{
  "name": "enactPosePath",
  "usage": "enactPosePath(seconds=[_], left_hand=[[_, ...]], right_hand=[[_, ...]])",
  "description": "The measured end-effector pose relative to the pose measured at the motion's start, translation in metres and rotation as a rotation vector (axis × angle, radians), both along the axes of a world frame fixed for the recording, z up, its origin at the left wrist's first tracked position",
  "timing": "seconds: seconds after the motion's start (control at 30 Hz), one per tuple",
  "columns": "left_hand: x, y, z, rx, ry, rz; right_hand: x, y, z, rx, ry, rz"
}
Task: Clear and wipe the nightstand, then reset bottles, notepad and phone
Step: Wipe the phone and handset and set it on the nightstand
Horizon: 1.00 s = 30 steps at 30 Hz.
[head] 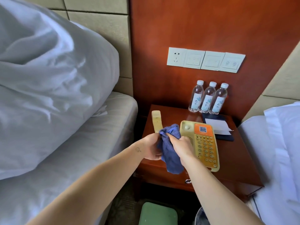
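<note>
as both hands bunch a blue cloth (pixel 168 153) above the front of the table (pixel 232 159), the wiping stage of a bedside tidy-up appears to be in hand. the left hand (pixel 151 147) grips one side of the cloth, its fingers (pixel 156 155) curled round the fabric. the right hand (pixel 178 146) pinches the folds from the other side, and the loose tail hangs down past the table's front edge. the cloth sits between the yellow handset (pixel 156 121), which lies off its cradle at the table's left, and the phone (pixel 204 143) at the centre; whether it touches either cannot be told.

nothing looks cleared yet. three bottles (pixel 208 99) stand upright in a row against the back panel, and a white notepad (pixel 217 125) lies on a dark folder (pixel 225 137) just behind the phone, to the right. by the look of it, the next move calls for one hand to let go of the cloth and lift these things aside, so the wood under them can be wiped.

the bottles are capped and look full of clear water. the table's drawer (pixel 188 181) is shut, its contents hidden. a green box (pixel 158 215) on the floor below shows only its top; what it holds cannot be told.
</note>
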<state>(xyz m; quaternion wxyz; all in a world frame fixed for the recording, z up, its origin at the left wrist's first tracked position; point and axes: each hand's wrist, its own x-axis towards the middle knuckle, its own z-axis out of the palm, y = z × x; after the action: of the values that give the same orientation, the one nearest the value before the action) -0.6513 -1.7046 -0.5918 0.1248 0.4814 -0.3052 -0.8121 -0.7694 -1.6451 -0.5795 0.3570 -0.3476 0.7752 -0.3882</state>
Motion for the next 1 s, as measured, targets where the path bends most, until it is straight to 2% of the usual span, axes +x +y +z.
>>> enactPosePath(seconds=[0.1, 0.33, 0.47, 0.53, 0.63, 0.73, 0.8, 0.9, 1.0], left_hand=[[-0.002, -0.001, -0.001, 0.009, 0.025, 0.036], [-0.011, -0.024, 0.008, -0.109, -0.186, 0.206], [-0.007, -0.028, 0.011, -0.122, -0.142, 0.315], [-0.009, -0.023, 0.009, -0.122, -0.129, 0.275], [-0.017, -0.01, 0.004, -0.143, -0.105, 0.137], [-0.021, -0.003, -0.002, -0.156, -0.102, -0.041], [-0.021, -0.002, -0.004, -0.104, -0.046, -0.086], [-0.023, -0.003, -0.002, -0.101, 0.006, -0.07], [-0.029, -0.006, 0.009, -0.158, -0.054, 0.11]], right_hand=[[0.0, 0.0, 0.002, -0.018, -0.047, 0.052], [-0.008, 0.014, -0.001, 0.007, -0.116, 0.217], [-0.034, 0.028, -0.005, 0.099, -0.121, 0.24], [-0.042, 0.03, -0.002, 0.113, -0.141, 0.225], [-0.039, 0.027, -0.001, 0.02, -0.22, 0.178], [-0.032, 0.023, 0.002, -0.029, -0.199, 0.142], [-0.031, 0.022, 0.003, -0.034, -0.201, 0.128], [-0.029, 0.02, 0.005, -0.034, -0.176, 0.155], [-0.031, 0.024, 0.005, 0.036, -0.118, 0.224]])
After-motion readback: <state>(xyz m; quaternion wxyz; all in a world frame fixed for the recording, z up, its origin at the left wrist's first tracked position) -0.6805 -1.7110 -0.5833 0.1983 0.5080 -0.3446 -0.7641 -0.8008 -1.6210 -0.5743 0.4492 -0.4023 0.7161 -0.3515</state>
